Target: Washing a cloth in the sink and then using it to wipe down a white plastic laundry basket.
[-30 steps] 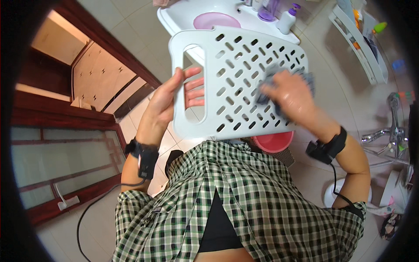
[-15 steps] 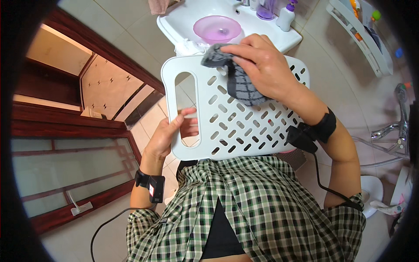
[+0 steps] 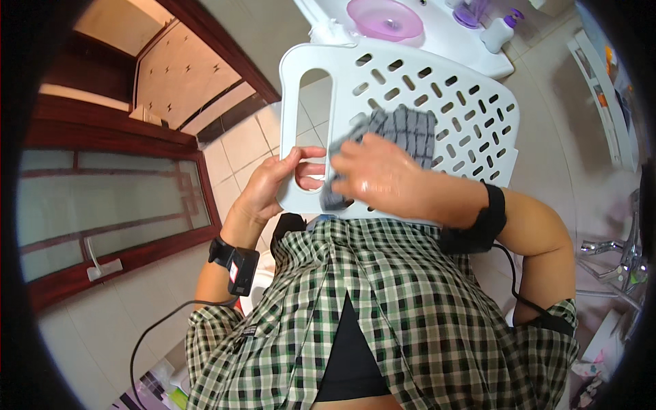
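In front of my body stands a white slotted plastic panel with a long handle opening on its left. My left hand grips its left edge, fingers passing through that opening and thumb on the frame. A grey checked cloth lies bunched against the panel's face. My right hand is closed over the cloth, pressing it near the lower left slots; its fingers are slightly blurred. The right hand looks wet. The panel's lower edge is against my checked shirt.
Beyond the panel is a white washbasin holding a pink translucent bowl. A white pump bottle with a purple top stands on its rim. At right are a wall shelf and a metal tap. A framed door is at left.
My right hand and the cloth have moved down and leftward over the panel, from its upper part to the lower left. The view has shifted, with the washbasin now higher and further right.
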A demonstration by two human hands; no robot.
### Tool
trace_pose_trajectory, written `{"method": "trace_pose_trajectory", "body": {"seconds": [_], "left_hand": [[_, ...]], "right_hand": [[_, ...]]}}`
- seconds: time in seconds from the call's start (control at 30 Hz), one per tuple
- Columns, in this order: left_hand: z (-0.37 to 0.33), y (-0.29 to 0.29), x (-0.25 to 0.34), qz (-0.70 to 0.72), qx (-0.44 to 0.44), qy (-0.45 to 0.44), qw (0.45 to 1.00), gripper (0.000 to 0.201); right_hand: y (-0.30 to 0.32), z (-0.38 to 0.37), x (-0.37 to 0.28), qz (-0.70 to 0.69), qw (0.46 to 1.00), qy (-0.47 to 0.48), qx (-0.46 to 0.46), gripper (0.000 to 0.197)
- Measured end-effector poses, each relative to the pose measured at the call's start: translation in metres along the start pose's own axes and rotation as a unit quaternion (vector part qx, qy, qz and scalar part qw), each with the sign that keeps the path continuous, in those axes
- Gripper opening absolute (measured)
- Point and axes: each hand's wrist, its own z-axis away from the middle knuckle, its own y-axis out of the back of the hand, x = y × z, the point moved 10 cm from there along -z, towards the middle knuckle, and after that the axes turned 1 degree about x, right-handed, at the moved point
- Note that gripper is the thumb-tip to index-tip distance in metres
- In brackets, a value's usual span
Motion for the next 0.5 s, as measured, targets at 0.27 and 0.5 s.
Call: {"method": "trace_pose_trajectory", "body": {"seconds": [0.27, 0.5], "left_hand": [[0.021, 0.028, -0.004, -0.012, 0.001, 0.011, 1.0, 0.043], [0.017, 0.028, -0.005, 0.001, 0.004, 0.012, 1.0, 0.042]], "right_hand": [[0.004, -0.019, -0.006, 0.011, 0.999, -0.035, 0.04, 0.023], [-0.004, -0.023, -0.02, 0.028, 0.997, -0.048, 0.049, 0.019]]}}
